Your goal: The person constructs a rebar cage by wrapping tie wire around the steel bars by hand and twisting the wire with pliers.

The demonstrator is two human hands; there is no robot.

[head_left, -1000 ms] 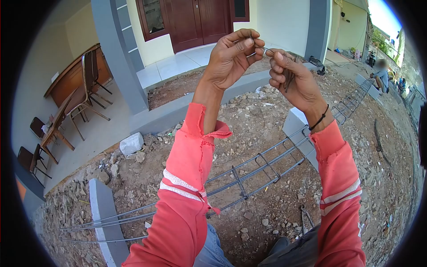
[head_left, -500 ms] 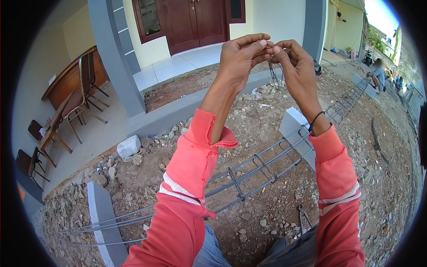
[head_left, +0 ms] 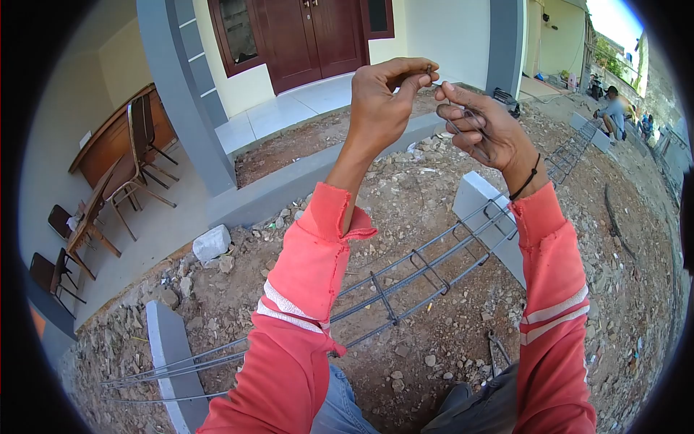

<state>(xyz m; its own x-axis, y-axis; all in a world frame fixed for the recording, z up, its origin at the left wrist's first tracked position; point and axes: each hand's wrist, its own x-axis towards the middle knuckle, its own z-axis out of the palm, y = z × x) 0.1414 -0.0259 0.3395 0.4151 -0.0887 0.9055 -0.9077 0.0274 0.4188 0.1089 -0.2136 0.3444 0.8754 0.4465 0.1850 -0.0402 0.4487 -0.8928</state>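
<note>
Left hand (head_left: 387, 105) pinches thin wire (head_left: 485, 150) at upper centre of frame; right hand (head_left: 483, 124), fingers curled, grips its loops, rebar cage (head_left: 383, 296) at centre. Watching remotely, I judge steady right hold, light fingertip pull best against kinks.

Assessor: Lighting?
Inspector: Bright daylight. The sky (head_left: 614, 23), upper right, glares toward white; the porch floor (head_left: 165, 210) at left reads dimmer.
Assessor: Shadows?
Inspector: Soft across the ground (head_left: 423, 210).
Assessor: Sharpness?
Inspector: Left hand (head_left: 388, 101) and right hand (head_left: 493, 132) clear; thin wire (head_left: 453, 126) poorly resolved; distant person (head_left: 617, 119) lacks detail.
Assessor: Distortion?
Inspector: Marked. Black rounded corners, bluish fringe, pillar (head_left: 189, 108) leaning.
</note>
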